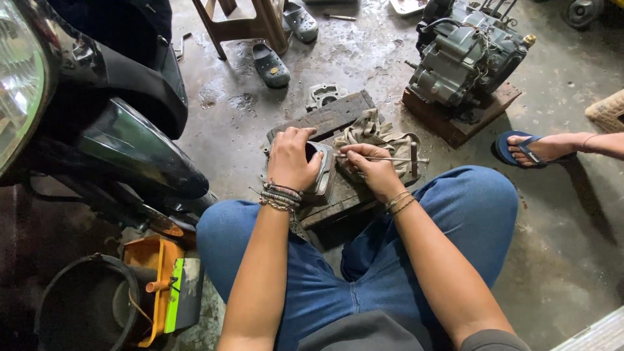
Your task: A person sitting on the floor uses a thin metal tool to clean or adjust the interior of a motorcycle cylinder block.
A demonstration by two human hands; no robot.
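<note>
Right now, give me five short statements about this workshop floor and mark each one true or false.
1. The left hand rests on a metal engine part on a wooden block. True.
2. The right hand holds a hammer. False: its fingers grip a thin metal rod.
3. A crumpled rag lies under the rod. True.
4. The motorcycle engine hangs from a hoist. False: it sits on a wooden block.
5. Another person's foot is bare. False: it wears a blue flip-flop.
</note>
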